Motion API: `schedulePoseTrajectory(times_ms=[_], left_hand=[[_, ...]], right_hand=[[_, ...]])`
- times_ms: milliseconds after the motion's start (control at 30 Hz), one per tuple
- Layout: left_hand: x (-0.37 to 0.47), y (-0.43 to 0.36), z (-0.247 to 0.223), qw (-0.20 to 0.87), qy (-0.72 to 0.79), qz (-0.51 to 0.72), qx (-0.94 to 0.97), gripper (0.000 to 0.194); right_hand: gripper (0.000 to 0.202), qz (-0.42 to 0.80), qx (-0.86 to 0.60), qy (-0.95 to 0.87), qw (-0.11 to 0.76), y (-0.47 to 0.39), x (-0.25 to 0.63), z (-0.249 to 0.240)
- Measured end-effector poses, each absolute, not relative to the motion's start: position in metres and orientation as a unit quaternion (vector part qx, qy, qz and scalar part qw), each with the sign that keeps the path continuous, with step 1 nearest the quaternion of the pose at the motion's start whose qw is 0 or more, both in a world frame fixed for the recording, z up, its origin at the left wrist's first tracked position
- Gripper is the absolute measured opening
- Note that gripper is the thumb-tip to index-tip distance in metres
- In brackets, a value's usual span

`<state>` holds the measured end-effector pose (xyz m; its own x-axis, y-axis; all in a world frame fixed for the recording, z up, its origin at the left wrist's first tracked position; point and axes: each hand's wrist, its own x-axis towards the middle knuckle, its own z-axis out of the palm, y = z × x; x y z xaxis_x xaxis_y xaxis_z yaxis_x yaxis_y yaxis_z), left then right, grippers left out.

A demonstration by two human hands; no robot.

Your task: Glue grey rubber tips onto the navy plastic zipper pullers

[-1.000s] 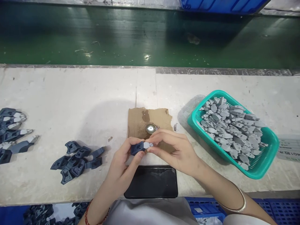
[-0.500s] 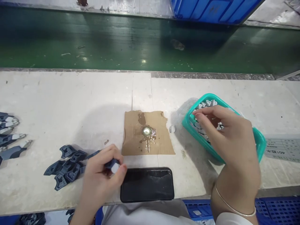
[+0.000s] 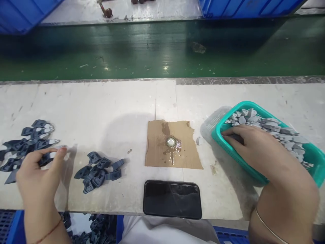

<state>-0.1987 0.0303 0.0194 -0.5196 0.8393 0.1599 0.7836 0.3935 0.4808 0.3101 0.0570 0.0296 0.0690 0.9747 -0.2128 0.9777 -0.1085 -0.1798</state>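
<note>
My left hand (image 3: pixel 42 169) is at the far left, its fingers around a dark blue part with a light grey tip (image 3: pixel 48 158), beside a pile of similar joined parts (image 3: pixel 38 134). A second pile of dark blue pieces (image 3: pixel 96 173) lies to its right. My right hand (image 3: pixel 256 145) reaches into the teal basket (image 3: pixel 243 166) of light grey pieces (image 3: pixel 286 137); its thumb and forefinger are close together and what is between them is hidden. Between the hands lies a cardboard square (image 3: pixel 154 152) with a wet patch and a small round cap (image 3: pixel 171 142).
A black phone (image 3: pixel 172 199) lies at the table's front edge. Behind the table runs a green belt (image 3: pixel 122 51), with blue bins (image 3: pixel 243 7) beyond it. Below the front edge are more dark parts (image 3: pixel 101 227). A small clear scrap lies right of the cardboard.
My left hand has moved left from near the phone to the far-left pile. My right hand has gone lower into the basket. The view has shifted left.
</note>
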Motion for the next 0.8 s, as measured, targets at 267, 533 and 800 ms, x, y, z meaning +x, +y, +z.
schedulePoseTrajectory(times_ms=[267,533,800], left_hand=[[-0.2,0.037,0.009,-0.011,0.803,0.219,0.555,0.039],[-0.161,0.019,0.041,0.302,0.741,0.155,0.579,0.032],[-0.16,0.034,0.037,0.304,0.731,0.164,0.589,0.04]], right_hand=[[0.011,-0.231,0.766,0.6,-0.016,0.06,0.306,0.04],[0.012,-0.244,0.792,0.552,-0.091,0.059,0.299,0.048],[0.011,-0.332,0.775,0.447,-0.298,0.057,0.286,0.056]])
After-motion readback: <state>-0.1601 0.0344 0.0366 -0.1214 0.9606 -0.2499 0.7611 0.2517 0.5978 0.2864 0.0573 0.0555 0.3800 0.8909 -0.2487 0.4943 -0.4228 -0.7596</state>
